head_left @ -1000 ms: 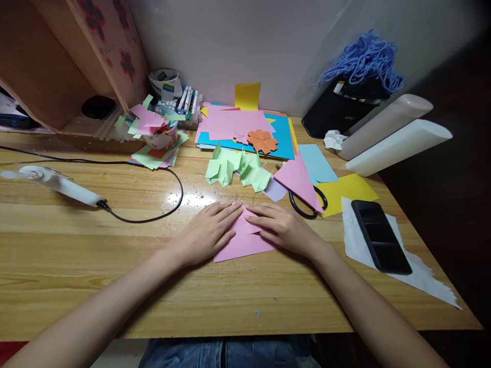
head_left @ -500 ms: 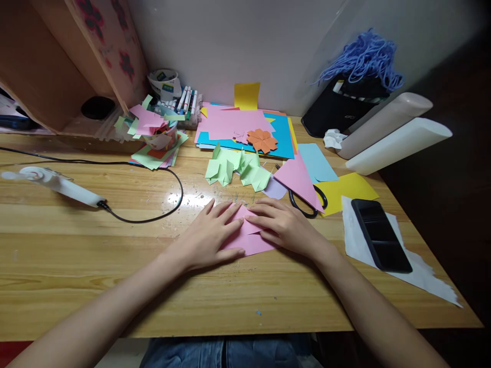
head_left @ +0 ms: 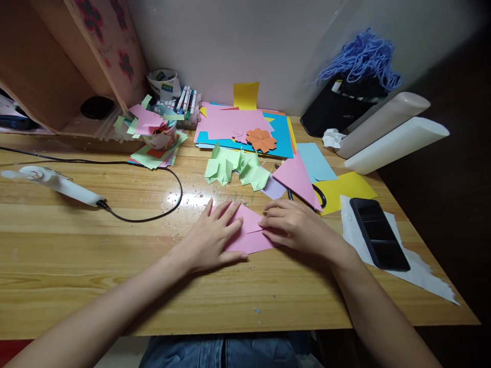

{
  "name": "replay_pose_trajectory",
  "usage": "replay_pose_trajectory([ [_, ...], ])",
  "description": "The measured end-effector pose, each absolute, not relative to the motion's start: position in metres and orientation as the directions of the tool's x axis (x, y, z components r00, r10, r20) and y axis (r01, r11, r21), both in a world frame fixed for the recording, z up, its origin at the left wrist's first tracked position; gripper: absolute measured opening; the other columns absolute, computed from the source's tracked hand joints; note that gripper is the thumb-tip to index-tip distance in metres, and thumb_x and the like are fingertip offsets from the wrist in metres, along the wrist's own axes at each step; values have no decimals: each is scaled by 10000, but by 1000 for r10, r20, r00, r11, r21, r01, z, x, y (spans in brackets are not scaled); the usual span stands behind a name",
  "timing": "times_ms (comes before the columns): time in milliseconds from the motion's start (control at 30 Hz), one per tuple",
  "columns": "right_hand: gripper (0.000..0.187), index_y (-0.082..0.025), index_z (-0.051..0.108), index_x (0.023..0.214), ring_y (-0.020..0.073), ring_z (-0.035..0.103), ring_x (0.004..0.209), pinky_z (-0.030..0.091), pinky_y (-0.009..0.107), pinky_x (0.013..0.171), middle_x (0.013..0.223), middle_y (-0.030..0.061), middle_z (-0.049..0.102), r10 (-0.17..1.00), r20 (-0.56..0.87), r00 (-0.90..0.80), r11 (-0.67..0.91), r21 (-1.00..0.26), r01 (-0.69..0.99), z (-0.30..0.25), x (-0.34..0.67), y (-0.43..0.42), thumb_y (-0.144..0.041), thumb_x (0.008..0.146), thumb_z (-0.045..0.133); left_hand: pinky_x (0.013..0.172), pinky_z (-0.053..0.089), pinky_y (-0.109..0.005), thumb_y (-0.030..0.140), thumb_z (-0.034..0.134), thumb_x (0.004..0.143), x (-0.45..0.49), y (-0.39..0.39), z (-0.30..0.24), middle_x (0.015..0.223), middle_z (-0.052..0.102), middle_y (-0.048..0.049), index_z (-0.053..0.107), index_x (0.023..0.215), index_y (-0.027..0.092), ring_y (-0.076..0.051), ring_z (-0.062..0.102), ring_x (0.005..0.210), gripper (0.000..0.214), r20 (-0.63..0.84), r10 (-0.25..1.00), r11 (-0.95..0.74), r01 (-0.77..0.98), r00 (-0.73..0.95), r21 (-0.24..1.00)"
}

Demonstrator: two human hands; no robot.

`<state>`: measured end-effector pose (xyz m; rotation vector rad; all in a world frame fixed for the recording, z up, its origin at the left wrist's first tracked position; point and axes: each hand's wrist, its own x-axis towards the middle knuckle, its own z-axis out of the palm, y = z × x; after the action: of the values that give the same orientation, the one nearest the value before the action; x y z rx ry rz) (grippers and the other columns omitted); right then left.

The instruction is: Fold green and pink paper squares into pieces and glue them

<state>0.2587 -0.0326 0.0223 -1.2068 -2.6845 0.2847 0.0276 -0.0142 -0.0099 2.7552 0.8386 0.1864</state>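
Note:
A folded sheet of pink paper [head_left: 249, 240] lies on the table in front of me, with a flap edge showing across its middle. My left hand [head_left: 213, 232] is spread flat over its left side, fingers apart and pressing it down. At the right end, my right hand [head_left: 293, 225] has its fingers bent together, with thumb and fingertips closed on the paper by the flap. Part of the sheet is hidden under both hands. Just beyond stand folded green paper pieces [head_left: 255, 176]. A folded pink paper triangle [head_left: 297, 176] rests over black-handled scissors [head_left: 319, 196].
Stacked coloured paper [head_left: 284, 138] with an orange paper flower [head_left: 261, 140] lies at the back. A phone [head_left: 379, 234] rests on white paper at right. On the left are a white handheld fan [head_left: 63, 185] with its cable and a cup of paper scraps [head_left: 163, 138].
My right hand has slid to the right along the pink paper and its fingers have drawn together, baring more of the flap. The left hand has stayed nearly still.

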Motion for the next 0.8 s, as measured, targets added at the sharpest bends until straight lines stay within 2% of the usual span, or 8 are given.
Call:
replay_pose_trajectory([
  [300,236,-179,630,605,164,534,747,401,284,661,667,38,601,782,-5,-623,595,-289,750,23,276,-33,-261,809,546,999,155,-619,669,363,752,27,-14,-11,1428,253,-148,480,1197,220,-372,229,1286,642,50,544,-804,504,838,315],
  [400,265,-172,610,594,148,517,675,393,278,629,640,33,580,810,-22,-586,550,-319,772,23,279,-33,-308,812,543,997,151,-624,663,365,757,26,-14,-11,1436,233,-152,474,1214,227,-379,222,1291,642,47,540,-803,498,840,327],
  [467,254,-172,631,663,148,513,666,397,284,634,660,38,589,831,15,-556,527,-341,779,21,277,-31,-316,833,510,1001,145,-622,644,366,771,25,-15,-11,1446,210,-147,471,1222,234,-375,220,1295,618,50,543,-799,497,838,338],
  [533,215,-179,651,814,160,526,727,407,296,677,743,47,619,843,82,-532,522,-366,770,16,271,-29,-281,860,466,1011,135,-614,623,370,785,24,-15,-11,1451,197,-146,475,1221,239,-365,214,1301,591,53,547,-794,498,835,348],
  [600,226,-190,616,1001,169,531,828,414,309,746,891,55,633,842,130,-524,528,-400,749,8,263,-26,-231,874,434,1023,129,-601,608,373,794,23,-15,-11,1449,195,-150,482,1217,241,-352,211,1307,571,55,552,-790,501,832,354],
  [667,269,-189,574,1097,183,510,909,416,320,789,992,72,602,846,152,-511,524,-411,746,0,255,-25,-213,873,427,1032,127,-588,597,377,800,23,-15,-11,1445,204,-152,485,1216,243,-338,212,1311,557,58,558,-785,504,828,359],
  [800,319,-206,546,1158,203,481,856,424,342,747,936,87,543,865,145,-481,500,-337,797,-10,241,-21,-231,859,436,1036,122,-582,596,372,802,22,-14,-11,1435,231,-155,477,1225,246,-328,207,1316,559,55,554,-788,502,831,356],
])
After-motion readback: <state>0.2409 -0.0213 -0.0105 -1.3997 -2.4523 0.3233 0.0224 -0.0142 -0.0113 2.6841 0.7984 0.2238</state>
